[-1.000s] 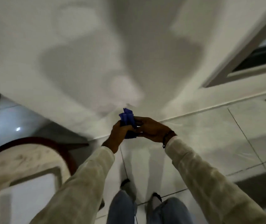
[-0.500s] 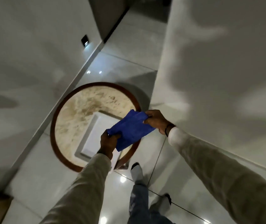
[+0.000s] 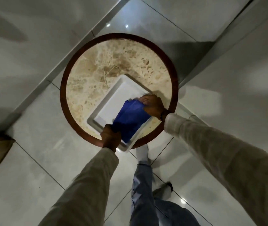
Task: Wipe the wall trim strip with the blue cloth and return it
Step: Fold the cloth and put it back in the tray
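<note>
Both hands are pinching the blue cloth [image 3: 130, 120]: the left hand [image 3: 111, 138] is clenched on its near corner, the right hand [image 3: 153, 105] is grasping its far edge, and the fabric is stretching between them. The cloth is hanging low over the white tray [image 3: 113, 101], possibly touching it; the blur is hiding which. The tray is sitting on the round worktop [image 3: 97, 70], its near corner jutting past the worktop's dark rim. Judging from this, pressing down at that overhanging corner while letting go could be tipping the tray, and an uneven release could be leaving the cloth draped over the tray's edge.
</note>
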A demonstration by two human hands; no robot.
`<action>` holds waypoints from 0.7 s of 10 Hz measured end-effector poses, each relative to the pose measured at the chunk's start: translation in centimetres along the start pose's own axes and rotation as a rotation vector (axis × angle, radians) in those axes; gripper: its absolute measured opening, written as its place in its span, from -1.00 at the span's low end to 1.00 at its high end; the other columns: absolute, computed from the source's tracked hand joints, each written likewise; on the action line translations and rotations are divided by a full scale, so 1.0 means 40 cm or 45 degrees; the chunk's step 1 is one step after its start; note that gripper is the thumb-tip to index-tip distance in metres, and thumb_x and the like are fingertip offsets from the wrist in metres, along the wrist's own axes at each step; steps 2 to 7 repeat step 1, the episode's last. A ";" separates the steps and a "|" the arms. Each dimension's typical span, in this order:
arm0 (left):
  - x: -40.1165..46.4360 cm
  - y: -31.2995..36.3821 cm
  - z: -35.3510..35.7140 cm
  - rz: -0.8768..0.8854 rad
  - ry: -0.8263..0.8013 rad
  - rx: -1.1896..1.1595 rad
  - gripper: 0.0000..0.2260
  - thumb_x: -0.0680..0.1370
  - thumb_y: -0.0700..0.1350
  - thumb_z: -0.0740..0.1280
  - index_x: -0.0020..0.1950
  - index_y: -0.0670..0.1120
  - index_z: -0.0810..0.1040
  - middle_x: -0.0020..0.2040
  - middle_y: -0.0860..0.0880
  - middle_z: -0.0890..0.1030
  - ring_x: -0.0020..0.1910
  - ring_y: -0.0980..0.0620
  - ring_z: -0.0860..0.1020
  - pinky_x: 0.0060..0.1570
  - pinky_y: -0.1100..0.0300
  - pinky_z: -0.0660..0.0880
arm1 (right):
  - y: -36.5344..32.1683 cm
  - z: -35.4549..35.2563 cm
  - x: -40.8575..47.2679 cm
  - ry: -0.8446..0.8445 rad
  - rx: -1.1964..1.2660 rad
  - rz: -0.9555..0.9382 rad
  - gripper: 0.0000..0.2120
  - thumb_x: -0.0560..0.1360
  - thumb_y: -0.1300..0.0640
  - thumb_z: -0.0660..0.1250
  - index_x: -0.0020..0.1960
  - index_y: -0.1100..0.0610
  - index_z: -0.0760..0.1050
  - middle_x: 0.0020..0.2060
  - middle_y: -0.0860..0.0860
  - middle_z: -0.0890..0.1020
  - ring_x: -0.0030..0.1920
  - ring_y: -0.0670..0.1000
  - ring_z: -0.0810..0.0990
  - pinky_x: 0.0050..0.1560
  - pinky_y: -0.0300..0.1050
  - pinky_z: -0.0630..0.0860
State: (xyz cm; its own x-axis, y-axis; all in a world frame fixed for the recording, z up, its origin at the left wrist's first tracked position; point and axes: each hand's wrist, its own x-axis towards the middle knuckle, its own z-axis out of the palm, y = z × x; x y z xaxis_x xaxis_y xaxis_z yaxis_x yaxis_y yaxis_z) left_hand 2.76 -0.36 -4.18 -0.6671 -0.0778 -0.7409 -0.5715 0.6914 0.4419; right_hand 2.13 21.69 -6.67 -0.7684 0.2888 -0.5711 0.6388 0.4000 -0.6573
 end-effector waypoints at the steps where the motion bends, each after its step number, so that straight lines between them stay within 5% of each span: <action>1: -0.039 0.019 -0.001 0.130 0.237 0.289 -0.72 0.63 -0.22 0.31 0.32 -0.30 0.49 0.24 -0.33 0.62 0.19 -0.36 0.66 0.19 -0.18 0.66 | 0.009 -0.061 -0.036 0.230 0.080 0.029 -0.70 0.47 0.35 0.41 0.20 0.29 0.64 0.20 0.16 0.71 0.22 0.12 0.68 0.15 -0.24 0.60; 7: -0.039 0.019 -0.001 0.130 0.237 0.289 -0.72 0.63 -0.22 0.31 0.32 -0.30 0.49 0.24 -0.33 0.62 0.19 -0.36 0.66 0.19 -0.18 0.66 | 0.009 -0.061 -0.036 0.230 0.080 0.029 -0.70 0.47 0.35 0.41 0.20 0.29 0.64 0.20 0.16 0.71 0.22 0.12 0.68 0.15 -0.24 0.60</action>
